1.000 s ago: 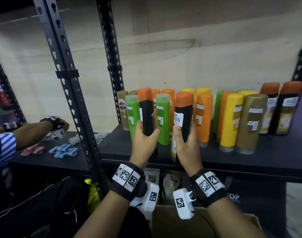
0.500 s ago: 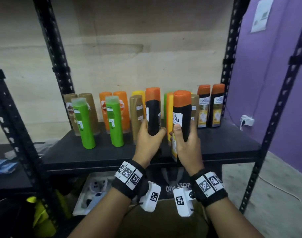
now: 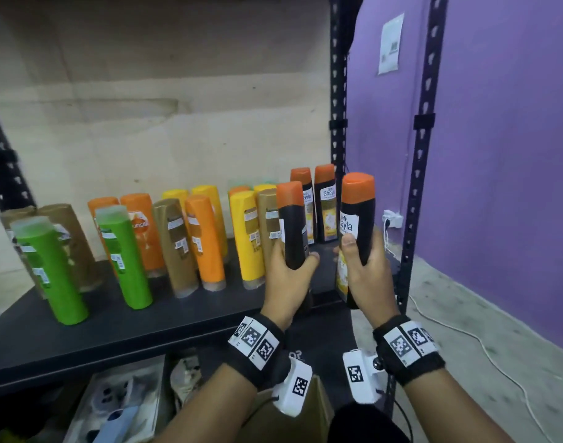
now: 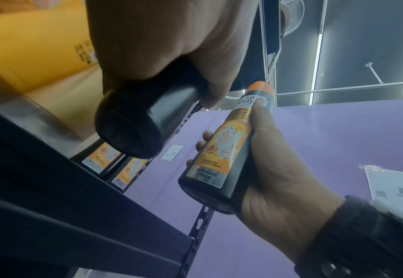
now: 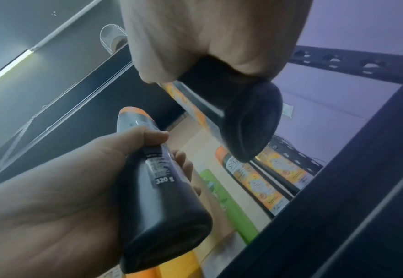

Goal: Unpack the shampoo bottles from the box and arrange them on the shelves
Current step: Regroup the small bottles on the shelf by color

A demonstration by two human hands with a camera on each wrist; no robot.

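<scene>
Purple wall stands beside the black shelf [image 3: 177, 318]. Left hand [image 3: 286, 282] grips one black bottle [image 3: 293, 231]; right hand [image 3: 366, 276] grips another black bottle [image 3: 356, 225]. Both are held up at the shelf's front. Best to set them down upright, beside the two matching bottles [image 3: 315, 203], without knocking any.

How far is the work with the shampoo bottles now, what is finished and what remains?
Done: many bottles stand on the shelf, among them two green bottles and two black bottles at the right end. In hand: the left hand and the right hand each grip a black, orange-capped bottle, not yet set down. Left: placing these two, probably beside the matching pair. The box's contents are not visible.
</scene>
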